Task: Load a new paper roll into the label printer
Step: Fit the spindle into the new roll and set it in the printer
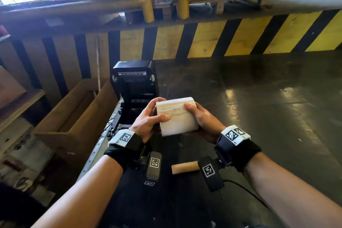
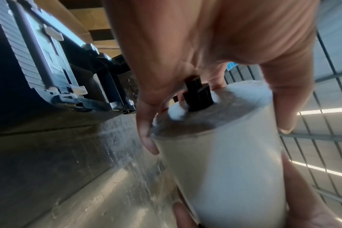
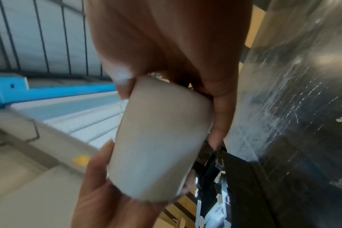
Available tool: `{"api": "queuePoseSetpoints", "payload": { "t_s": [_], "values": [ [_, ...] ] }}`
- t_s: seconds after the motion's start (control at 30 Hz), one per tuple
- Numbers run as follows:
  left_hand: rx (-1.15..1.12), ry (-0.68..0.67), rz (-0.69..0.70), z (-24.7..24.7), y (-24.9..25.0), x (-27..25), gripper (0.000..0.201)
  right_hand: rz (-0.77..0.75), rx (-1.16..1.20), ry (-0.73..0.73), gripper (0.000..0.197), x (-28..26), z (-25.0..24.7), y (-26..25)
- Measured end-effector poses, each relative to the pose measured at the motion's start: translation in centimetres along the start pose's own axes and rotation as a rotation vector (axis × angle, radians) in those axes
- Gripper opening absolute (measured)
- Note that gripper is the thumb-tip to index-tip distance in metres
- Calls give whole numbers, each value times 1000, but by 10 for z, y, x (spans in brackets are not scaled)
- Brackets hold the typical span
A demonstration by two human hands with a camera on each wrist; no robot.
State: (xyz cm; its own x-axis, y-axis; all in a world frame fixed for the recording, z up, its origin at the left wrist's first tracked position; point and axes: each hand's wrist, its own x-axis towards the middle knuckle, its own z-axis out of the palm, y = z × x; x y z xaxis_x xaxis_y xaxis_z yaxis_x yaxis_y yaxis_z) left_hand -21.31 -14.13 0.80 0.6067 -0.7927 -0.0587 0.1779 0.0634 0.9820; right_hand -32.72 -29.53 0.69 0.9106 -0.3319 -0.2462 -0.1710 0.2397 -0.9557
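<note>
A white paper roll (image 1: 177, 116) hangs between both hands just in front of the black label printer (image 1: 135, 87), whose lid stands open. My left hand (image 1: 148, 118) grips the roll's left end, my right hand (image 1: 201, 118) its right end. In the left wrist view a black spindle (image 2: 198, 96) sticks out of the paper roll's (image 2: 230, 162) end, under my left palm. The right wrist view has the paper roll (image 3: 158, 138) lying between the fingers of both hands.
A bare cardboard core (image 1: 185, 167) lies on the dark table (image 1: 259, 107) near my right wrist. An open cardboard box (image 1: 74, 116) stands left of the printer. A yellow and black striped barrier (image 1: 203, 40) runs along the back.
</note>
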Motion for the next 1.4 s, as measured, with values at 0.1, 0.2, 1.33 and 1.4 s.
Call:
{"api": "queuePoseSetpoints", "payload": {
  "t_s": [0.1, 0.2, 1.33, 1.4],
  "values": [
    [5, 17, -9, 0, -8, 0, 57, -74, 20, 75, 37, -1, 3, 7],
    [64, 27, -41, 3, -14, -1, 61, -97, 6, 99, 32, -2, -2, 15],
    [1113, 9, -520, -43, -138, 7, 23, 149, 113, 302, 21, -6, -60, 50],
    [925, 54, -470, -43, -128, 10, 34, 140, 114, 309, 23, -9, -58, 48]
  ]
}}
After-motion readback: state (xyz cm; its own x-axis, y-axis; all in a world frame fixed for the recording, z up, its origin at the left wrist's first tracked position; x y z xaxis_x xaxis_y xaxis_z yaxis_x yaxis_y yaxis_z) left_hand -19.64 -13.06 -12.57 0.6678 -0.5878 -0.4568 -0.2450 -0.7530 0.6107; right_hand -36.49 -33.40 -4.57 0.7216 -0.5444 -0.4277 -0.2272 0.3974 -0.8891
